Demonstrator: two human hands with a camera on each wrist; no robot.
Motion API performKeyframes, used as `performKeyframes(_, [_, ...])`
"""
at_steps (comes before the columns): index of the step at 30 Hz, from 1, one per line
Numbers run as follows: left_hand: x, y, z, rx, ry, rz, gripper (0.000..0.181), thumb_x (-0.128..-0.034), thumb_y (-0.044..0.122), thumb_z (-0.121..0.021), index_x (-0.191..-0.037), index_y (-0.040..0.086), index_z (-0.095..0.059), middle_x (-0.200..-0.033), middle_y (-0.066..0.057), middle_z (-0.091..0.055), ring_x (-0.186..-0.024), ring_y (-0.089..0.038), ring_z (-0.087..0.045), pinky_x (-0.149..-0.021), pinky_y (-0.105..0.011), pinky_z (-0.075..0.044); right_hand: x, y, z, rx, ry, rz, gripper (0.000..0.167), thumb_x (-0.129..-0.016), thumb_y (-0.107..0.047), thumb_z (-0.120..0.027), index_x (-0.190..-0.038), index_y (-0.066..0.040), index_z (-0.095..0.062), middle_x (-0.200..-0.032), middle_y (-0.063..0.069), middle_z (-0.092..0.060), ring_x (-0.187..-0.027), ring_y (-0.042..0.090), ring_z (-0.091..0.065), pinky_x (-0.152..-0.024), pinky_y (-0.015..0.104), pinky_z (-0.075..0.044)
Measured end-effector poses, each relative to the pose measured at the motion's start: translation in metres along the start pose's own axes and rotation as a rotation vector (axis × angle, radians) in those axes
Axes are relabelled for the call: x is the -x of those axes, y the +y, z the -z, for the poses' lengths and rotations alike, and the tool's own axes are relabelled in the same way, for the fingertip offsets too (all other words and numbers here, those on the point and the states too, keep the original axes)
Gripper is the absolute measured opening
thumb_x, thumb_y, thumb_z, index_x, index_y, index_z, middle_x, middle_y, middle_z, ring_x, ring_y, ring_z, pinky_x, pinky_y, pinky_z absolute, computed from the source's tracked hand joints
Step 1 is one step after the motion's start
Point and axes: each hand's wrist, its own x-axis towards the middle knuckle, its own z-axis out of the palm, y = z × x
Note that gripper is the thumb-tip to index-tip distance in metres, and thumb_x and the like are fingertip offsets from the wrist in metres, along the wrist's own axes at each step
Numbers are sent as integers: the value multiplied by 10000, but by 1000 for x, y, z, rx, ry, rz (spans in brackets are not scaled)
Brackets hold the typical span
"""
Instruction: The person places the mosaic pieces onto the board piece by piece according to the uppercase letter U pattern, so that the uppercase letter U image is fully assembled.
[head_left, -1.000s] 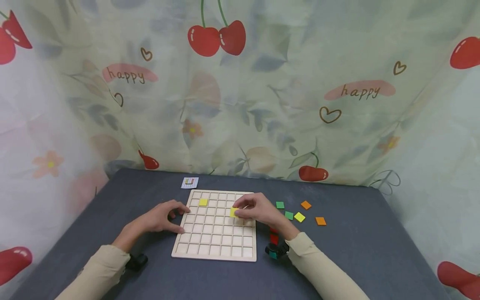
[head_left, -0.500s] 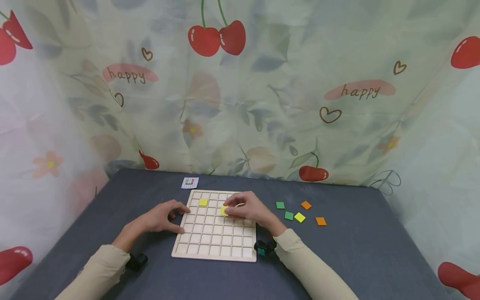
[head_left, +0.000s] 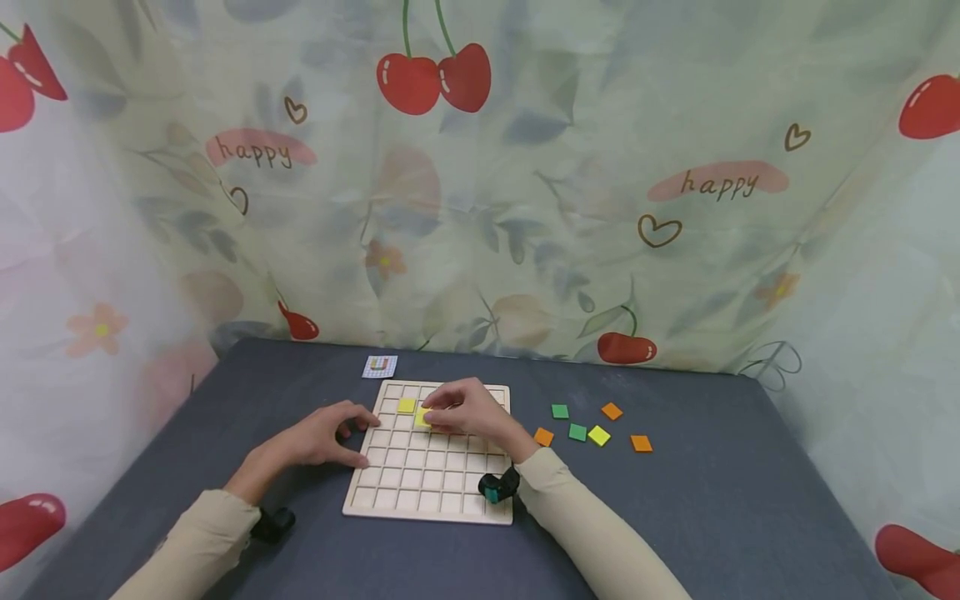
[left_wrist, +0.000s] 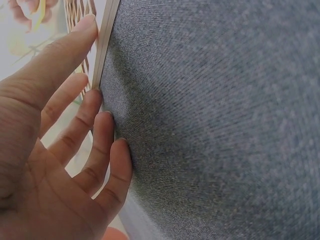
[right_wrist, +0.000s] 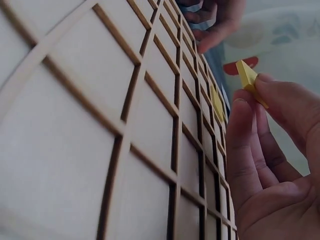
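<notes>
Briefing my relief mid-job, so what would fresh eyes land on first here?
Probably the pale gridded board on the dark tabletop, with the right hand pinching a yellow tile above it and the left hand touching its left edge. Next, the bright red cherries on the curtain behind, and the loose tiles scattered to the board's right.
</notes>
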Motion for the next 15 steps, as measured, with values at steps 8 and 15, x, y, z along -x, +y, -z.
performKeyframes(8, [0, -1, 1, 0, -5, -11, 565, -815, 309, -884, -1279, 88, -651, -1100, -44, -563, -942, -239, -543, -831, -436, -467, -12, 1, -10, -9, 12, -11, 193, -942, -45, -735, -1106, 56, -731, -905, 165, -711, -776, 336, -690, -684, 356, -554])
performKeyframes(15, [0, 0, 1, 1, -10, 5, 561, -814, 309, -885, -1278, 100, -648, -1110, -48, -562, -948, -245, -547, -839, -444, -466, -19, 4, -16, 27, 22, 3, 185, -937, -5, -725, -1084, 106, -715, -919, 247, -705, -808, 460, -672, -682, 404, -539])
